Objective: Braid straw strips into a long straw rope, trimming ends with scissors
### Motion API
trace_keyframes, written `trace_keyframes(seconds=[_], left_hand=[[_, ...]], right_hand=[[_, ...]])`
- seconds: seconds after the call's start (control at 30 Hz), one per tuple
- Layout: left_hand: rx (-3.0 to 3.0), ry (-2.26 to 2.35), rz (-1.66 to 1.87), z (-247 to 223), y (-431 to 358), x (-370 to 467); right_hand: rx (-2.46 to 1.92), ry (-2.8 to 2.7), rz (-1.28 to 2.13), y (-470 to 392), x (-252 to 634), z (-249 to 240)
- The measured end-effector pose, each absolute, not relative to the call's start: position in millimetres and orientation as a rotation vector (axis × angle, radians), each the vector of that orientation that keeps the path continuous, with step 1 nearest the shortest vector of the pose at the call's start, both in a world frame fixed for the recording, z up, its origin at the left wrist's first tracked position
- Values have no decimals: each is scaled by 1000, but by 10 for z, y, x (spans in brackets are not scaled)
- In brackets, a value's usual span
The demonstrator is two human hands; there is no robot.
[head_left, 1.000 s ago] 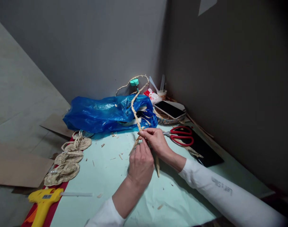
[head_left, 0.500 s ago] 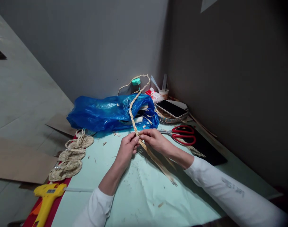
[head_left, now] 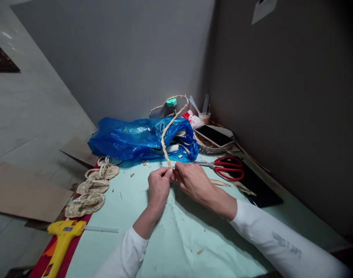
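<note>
A pale twisted fibre cord (head_left: 165, 139) rises from my fingers, passes in front of a blue plastic bag and loops above it. My left hand (head_left: 159, 187) pinches the cord's lower end between thumb and fingers. Pressed close beside it, my right hand (head_left: 193, 181) has its fingers closed on the same end, back of the hand turned up. Loose flat strands (head_left: 220, 183) stick out to the right behind my right hand. Red-handled scissors (head_left: 228, 168) lie just beyond that hand.
The blue bag (head_left: 130, 139) lies at the back. Woven fibre pieces (head_left: 85, 204) line the left edge above a yellow glue gun (head_left: 62, 241). A phone (head_left: 213, 136) rests on a basket (head_left: 212, 149), near a black flat object (head_left: 266, 193).
My right hand has turned over more and closed in on my left. The loose strands that hung down toward the front now point right. The view has shifted slightly.
</note>
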State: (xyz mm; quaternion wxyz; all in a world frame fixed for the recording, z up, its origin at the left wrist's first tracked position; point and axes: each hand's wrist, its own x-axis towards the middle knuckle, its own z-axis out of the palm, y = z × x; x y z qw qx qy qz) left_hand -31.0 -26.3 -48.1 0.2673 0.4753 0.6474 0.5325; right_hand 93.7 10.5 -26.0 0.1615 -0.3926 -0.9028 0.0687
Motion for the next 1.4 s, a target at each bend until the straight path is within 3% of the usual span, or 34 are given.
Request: trace_keyframes(seconds=[0.27, 0.63, 0.97, 1.2, 1.4], left_hand=[[1143, 1731, 1428, -572, -219, -343], [754, 1366, 1481, -550, -252, -333], [698, 1362, 1416, -500, -232, -436], [852, 1376, 1441, -359, -287, -356], [1013, 1307, 1338, -343, -339, -272]], right_hand=[[-1029, -2661, -209, -78, 876, -282], [-1010, -2635, -269, -248, 746, -518], [-1030, -2680, 305, -166, 851, -320], [-1068, -2202, 480, 217, 1068, -151], [-714, -2050, 1216, 468, 1038, -290]])
